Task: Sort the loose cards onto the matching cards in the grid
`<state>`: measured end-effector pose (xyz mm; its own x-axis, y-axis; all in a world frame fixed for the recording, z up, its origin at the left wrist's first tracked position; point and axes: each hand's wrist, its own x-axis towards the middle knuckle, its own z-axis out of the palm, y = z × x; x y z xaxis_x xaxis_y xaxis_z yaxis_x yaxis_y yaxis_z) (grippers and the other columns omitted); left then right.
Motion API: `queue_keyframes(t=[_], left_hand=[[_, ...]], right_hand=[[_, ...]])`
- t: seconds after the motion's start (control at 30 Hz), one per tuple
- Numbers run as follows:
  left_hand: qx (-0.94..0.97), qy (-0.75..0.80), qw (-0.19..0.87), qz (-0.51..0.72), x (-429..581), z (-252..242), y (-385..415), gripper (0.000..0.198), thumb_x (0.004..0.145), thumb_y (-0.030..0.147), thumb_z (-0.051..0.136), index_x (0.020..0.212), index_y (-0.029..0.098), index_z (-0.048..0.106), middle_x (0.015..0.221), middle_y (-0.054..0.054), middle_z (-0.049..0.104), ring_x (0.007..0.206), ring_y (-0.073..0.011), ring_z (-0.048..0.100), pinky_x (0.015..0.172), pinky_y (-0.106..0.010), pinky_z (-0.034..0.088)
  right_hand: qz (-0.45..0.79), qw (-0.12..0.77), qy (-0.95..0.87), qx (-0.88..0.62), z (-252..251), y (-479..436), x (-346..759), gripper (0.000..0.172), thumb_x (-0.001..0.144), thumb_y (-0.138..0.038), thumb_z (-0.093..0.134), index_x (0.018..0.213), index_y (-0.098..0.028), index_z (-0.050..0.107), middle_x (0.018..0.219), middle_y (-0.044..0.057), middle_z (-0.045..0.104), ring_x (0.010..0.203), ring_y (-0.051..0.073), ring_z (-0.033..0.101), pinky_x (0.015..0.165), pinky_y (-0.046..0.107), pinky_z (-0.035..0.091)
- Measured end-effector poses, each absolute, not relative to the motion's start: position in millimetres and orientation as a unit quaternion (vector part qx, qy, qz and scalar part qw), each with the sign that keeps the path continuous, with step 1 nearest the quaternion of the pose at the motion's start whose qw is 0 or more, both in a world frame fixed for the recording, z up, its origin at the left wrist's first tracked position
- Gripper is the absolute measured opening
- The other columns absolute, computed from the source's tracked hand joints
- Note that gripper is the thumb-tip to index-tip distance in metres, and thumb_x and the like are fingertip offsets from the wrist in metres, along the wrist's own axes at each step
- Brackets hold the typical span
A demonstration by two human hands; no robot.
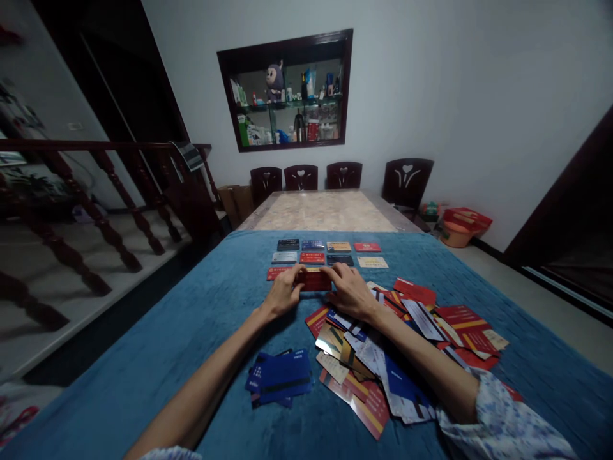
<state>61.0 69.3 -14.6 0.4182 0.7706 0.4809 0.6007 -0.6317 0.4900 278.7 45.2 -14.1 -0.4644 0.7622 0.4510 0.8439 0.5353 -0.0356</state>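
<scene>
Between my left hand point(283, 292) and my right hand point(352, 292) a red card point(316, 281), or a thin stack of them, stands tilted up on the blue cloth point(201, 319). Fingers and thumbs of both hands pinch its two ends. Just beyond, several cards lie in neat rows, among them a red card point(312, 258), a yellowish card point(339, 246) and a white card point(373, 262). Another red card point(276, 274) lies beside my left fingers, partly covered. Below my right forearm spreads a loose heap of mixed cards point(357, 364). Blue cards point(282, 377) overlap in a small pile between my forearms.
The cloth covers the near part of a long table, whose stone-patterned top point(325, 211) shows at the far end. Dark chairs point(301, 178) stand behind it. A wooden railing point(96, 191) runs along the left. An orange tub point(456, 234) sits on the floor at right.
</scene>
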Motion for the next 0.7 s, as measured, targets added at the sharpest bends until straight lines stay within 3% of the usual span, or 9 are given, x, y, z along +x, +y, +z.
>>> queue_keyframes(t=[0.37, 0.7], left_hand=[[0.823, 0.408, 0.144, 0.368, 61.1, -14.4, 68.7, 0.035, 0.078, 0.007, 0.056, 0.110, 0.020, 0.058, 0.095, -0.003, 0.067, 0.088, -0.0187, 0.063, 0.087, -0.034, 0.051], [0.865, 0.366, 0.085, 0.332, 58.6, -8.8, 66.4, 0.052, 0.071, 0.008, 0.065, 0.121, 0.019, 0.054, 0.118, -0.010, 0.055, 0.114, -0.0257, 0.052, 0.103, -0.044, 0.045]], right_hand=[[-0.120, 0.234, -0.849, -0.459, -16.3, 47.1, 280.5, 0.051, 0.080, -0.011, 0.061, 0.130, -0.016, 0.051, 0.111, 0.013, 0.058, 0.105, 0.027, 0.050, 0.084, 0.037, 0.042], [-0.135, 0.274, -0.847, -0.436, -23.8, 56.6, 287.8, 0.055, 0.077, -0.014, 0.062, 0.131, -0.015, 0.054, 0.121, 0.016, 0.054, 0.107, 0.028, 0.047, 0.083, 0.038, 0.046]])
